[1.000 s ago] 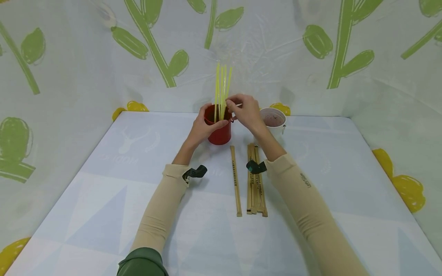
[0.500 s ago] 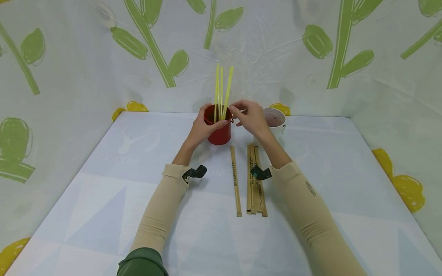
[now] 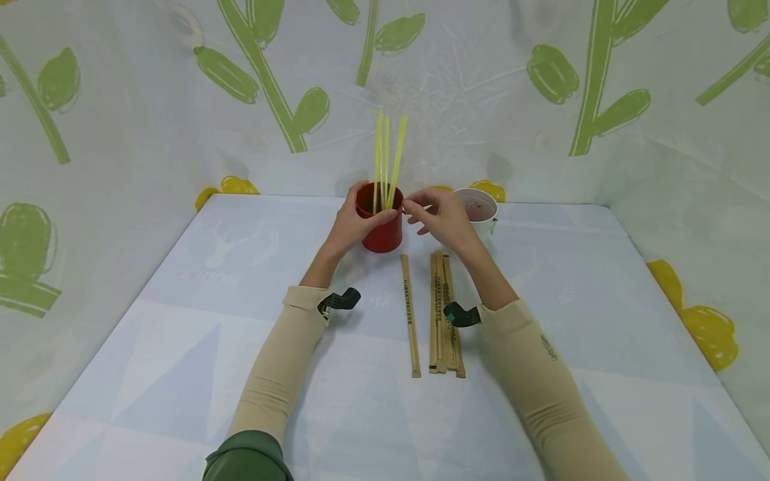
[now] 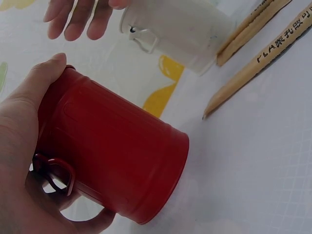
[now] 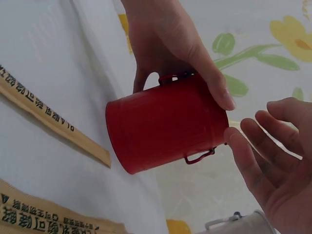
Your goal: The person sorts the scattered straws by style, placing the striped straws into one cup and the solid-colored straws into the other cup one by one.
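Note:
My left hand (image 3: 356,220) grips a small red metal bucket (image 3: 385,235) from its left side, thumb over the near rim. In the left wrist view the bucket (image 4: 117,146) shows a wire ear on its wall. Several thin yellow-green straws (image 3: 386,157) stand in it, leaning slightly apart. Just right of the rim is my right hand (image 3: 444,217), its fingers loosely bent and holding nothing. The right wrist view has its index fingertip close to the rim; whether it touches, I cannot tell. The straws' lower ends are hidden inside the bucket.
A white bucket (image 3: 481,210) stands behind my right hand, partly covered by it. Nearer lie a single paper-wrapped straw (image 3: 411,317) and a bundle of several wrapped straws (image 3: 442,341), part of it below the right wrist camera. A patterned wall (image 3: 469,100) backs the table.
My right hand has let go of the straws and drawn back right and down, outside the rim. The straws on the right have spread to lean rightward. My left hand stays on the bucket.

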`<state>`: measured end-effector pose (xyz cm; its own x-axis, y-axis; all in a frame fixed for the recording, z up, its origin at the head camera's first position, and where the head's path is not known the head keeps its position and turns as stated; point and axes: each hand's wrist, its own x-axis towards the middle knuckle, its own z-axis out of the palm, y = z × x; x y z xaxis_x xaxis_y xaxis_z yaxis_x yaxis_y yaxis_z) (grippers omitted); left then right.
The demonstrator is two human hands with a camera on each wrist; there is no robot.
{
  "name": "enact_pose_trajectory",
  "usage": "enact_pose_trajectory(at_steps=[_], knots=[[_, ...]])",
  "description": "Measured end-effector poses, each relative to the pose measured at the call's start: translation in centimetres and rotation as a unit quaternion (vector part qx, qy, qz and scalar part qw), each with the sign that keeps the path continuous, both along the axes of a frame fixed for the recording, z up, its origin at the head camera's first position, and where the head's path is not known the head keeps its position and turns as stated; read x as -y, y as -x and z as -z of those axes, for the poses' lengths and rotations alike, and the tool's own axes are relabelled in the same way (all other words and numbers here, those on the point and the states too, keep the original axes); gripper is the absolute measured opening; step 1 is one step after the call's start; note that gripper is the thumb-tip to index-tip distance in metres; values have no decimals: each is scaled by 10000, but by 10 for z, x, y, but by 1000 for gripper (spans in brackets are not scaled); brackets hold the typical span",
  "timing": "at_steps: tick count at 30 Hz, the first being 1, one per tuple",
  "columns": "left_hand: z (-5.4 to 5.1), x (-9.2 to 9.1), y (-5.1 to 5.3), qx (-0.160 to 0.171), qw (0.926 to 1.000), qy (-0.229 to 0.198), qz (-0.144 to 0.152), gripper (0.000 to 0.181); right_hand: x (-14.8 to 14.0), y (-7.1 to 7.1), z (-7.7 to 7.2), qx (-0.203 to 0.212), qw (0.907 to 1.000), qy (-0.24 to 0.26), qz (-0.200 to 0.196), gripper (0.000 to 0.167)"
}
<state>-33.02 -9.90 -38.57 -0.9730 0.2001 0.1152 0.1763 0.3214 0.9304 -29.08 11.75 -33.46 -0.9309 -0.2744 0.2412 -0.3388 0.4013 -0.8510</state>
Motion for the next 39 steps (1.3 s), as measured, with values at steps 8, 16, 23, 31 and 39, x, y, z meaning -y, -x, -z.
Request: enact_pose_trajectory(at_steps=[8, 16, 23, 31, 39], knots=[[0, -1, 0, -17, 10000, 14, -14, 95, -8, -5, 1, -107, 9995, -100, -292, 29], [-4, -2, 0, 61, 9998, 187, -40, 97, -25, -5, -8, -636, 9966, -485, 176, 34], [-15, 1, -2, -194, 9988, 456, -41, 100, -47, 0, -10, -781, 9952, -408, 421, 49], [-38, -4, -12, -1414, 9876, 449, -512, 74, -71, 8, -7, -899, 9889, -973, 666, 67], [-63, -21, -32, -2703, 9612, 117, -546, 48, -92, 16, 7, -369, 9895, -1178, 747, 82]])
